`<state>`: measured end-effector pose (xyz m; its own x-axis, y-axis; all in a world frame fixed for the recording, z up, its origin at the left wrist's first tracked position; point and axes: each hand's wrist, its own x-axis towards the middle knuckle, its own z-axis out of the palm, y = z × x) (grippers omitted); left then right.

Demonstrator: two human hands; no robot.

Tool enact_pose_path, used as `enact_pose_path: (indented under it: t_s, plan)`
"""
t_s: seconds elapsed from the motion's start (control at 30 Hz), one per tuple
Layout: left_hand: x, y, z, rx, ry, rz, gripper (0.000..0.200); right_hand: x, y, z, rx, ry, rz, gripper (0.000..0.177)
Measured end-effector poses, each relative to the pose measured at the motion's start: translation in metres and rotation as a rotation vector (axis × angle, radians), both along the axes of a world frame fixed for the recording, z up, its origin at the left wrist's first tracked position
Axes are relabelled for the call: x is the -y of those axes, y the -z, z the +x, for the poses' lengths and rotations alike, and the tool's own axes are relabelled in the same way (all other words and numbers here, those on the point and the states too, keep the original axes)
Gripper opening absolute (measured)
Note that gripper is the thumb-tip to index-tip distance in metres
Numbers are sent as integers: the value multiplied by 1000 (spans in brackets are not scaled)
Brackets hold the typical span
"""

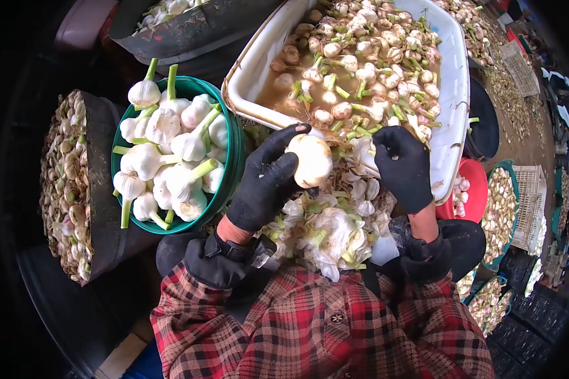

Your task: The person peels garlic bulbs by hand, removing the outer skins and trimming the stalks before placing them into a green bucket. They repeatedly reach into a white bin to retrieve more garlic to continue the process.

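Observation:
My left hand, in a black glove with bare fingertips, grips a pale garlic bulb in front of my body. To its right, my gloved right hand is curled closed near the rim of a white tub; what its fingers hold, if anything, is hidden. Below both hands a heap of papery garlic skins lies over my lap. Left of my left hand stands a green bucket full of white garlic bulbs with short green stems.
Murky water and many unpeeled garlic bulbs fill the white tub. A dark container of garlic stands far left, another dark container behind the bucket. At right are a red basin, a garlic-filled basket and a pale crate.

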<state>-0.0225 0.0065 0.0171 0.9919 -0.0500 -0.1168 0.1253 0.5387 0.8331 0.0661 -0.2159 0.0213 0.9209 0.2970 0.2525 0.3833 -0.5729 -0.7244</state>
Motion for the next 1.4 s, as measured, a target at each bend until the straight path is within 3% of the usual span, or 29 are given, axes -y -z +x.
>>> enact_pose_path:
  t_s: [0.1, 0.17, 0.2, 0.27, 0.3, 0.37, 0.6, 0.67, 0.73, 0.8, 0.87, 0.97, 1.03, 1.13, 1.17, 1.23, 1.37, 1.4]
  plan:
    - [2, -4, 1, -41, 25, 92, 53, -12, -25, -11, 59, -109, 79, 18]
    - [5, 0, 1, -158, 65, -168, 55, -24, -29, -19, 122, -190, 125, 19]
    - [7, 3, 1, -159, 69, -167, 55, -30, -29, -22, 111, -230, 111, 20]
    - [9, 8, 1, 75, 64, 203, 55, -32, -27, -25, 101, -273, 98, 21]
    - [9, 11, 0, 75, 63, 205, 55, -31, -23, -25, 90, -272, 83, 21]
    - [10, 15, -2, -43, 115, -8, 67, -31, -19, -26, 80, -275, 68, 21]
    - [3, -5, -2, -176, 277, -4, 52, -34, -5, -39, 224, -230, -14, 12]
    - [-1, -12, 0, -263, 417, 327, 48, -32, -3, -40, 208, -236, -20, 12]
    - [5, 1, -2, -157, 319, 398, 55, -29, 0, -41, 157, -273, -28, 13]
    - [7, 4, -3, 210, 249, 628, 63, -28, 5, -39, 115, -265, -17, 12]
    - [7, 3, -6, 137, 319, 620, 70, -28, 6, -37, 74, -258, -3, 12]
    - [8, 12, -8, 241, 271, 622, 71, -24, 4, -35, -128, -233, 46, 12]
    - [10, 11, -7, 259, 211, 626, 72, -24, 3, -33, -376, -193, 367, 12]
    - [15, 27, -8, 285, 79, 734, 68, -20, -2, -34, -382, -198, 237, 11]
    - [19, 23, -8, 286, 80, 733, 68, -21, -1, -35, -381, -196, 236, 11]
    - [26, 13, -9, 15, 141, 739, 63, -25, 5, -38, -194, -200, 119, 10]
    - [20, 16, -10, -43, 178, 655, 59, -25, 12, -36, -123, -214, 27, 10]
    - [18, 12, -10, 21, 212, 747, 59, -25, 11, -33, -193, -142, 35, 9]
